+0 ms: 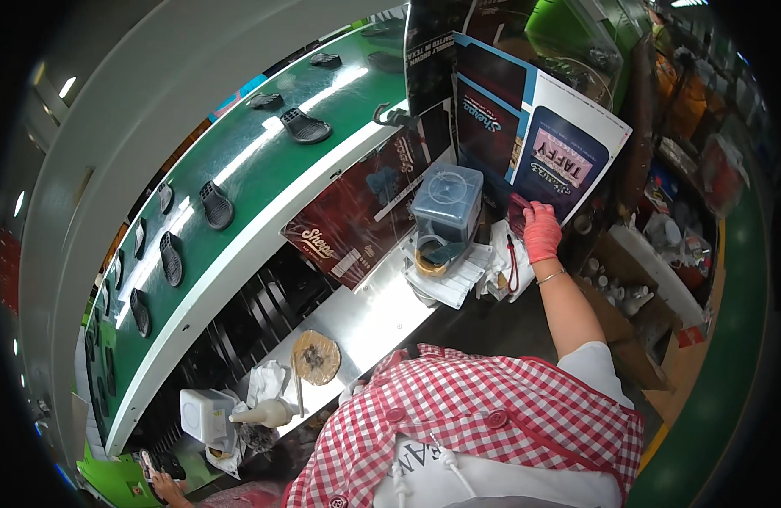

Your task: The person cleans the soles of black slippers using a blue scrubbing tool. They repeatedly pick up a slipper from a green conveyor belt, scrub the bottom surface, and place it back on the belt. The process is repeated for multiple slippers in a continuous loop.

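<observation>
My right hand (540, 232), in a pink glove with the fingertips bent, grips a flat, dark red phone-like thing (518, 213). A dark red cord loop (512, 269) hangs below it, over crumpled white cloth or paper (498, 275). Behind the hand stand printed cardboard panels, one with a dark blue label (567, 161). Just left of the hand, a clear bluish plastic container (447, 203) stands above a roll of yellowish tape (435, 256) and some white sheets (460, 284). My left hand does not show.
Black shoe soles (217, 206) lie along a green conveyor belt (263, 182). On the metal bench (382, 317) are a round brown disc (316, 356), a pale bottle (268, 413) and a white container (206, 415). Someone else's bare hand (166, 487) shows lower left. Boxes (661, 267) stand at right.
</observation>
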### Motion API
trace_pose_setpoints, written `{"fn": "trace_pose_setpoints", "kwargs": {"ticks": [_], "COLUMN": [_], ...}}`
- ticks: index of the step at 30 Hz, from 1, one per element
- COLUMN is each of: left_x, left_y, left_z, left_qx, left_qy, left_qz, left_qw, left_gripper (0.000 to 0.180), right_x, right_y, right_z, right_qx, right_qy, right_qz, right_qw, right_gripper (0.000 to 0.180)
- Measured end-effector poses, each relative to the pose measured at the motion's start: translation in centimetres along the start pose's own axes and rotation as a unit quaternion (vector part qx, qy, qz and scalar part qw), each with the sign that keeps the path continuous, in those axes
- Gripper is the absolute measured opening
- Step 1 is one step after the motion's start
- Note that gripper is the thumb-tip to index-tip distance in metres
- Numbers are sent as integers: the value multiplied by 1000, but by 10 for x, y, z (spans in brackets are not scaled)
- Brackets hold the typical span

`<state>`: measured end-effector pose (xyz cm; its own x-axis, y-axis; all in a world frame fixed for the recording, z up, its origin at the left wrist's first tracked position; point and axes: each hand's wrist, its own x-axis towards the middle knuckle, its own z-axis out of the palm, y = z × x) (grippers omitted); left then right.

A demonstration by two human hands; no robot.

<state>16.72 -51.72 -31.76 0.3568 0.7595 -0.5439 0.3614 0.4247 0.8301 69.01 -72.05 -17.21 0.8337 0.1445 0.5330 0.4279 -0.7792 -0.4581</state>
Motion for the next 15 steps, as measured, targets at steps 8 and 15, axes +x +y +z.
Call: {"fn": "trace_pose_setpoints", "kwargs": {"ticks": [8, 15], "left_x": [9, -39], "left_y": [35, 164], "left_z": [9, 44], "left_qx": [-35, -18], "left_qy": [-62, -147], "left_qz": [76, 249], "left_qw": [995, 957], "left_gripper": [26, 25], "right_x": [20, -3], "right_y": [-82, -158], "right_z": [-110, -240], "right_qx": [124, 227], "right_qy": [148, 188], "right_qz": [-123, -316], "right_qw": [973, 902], "right_gripper": [21, 22]}}
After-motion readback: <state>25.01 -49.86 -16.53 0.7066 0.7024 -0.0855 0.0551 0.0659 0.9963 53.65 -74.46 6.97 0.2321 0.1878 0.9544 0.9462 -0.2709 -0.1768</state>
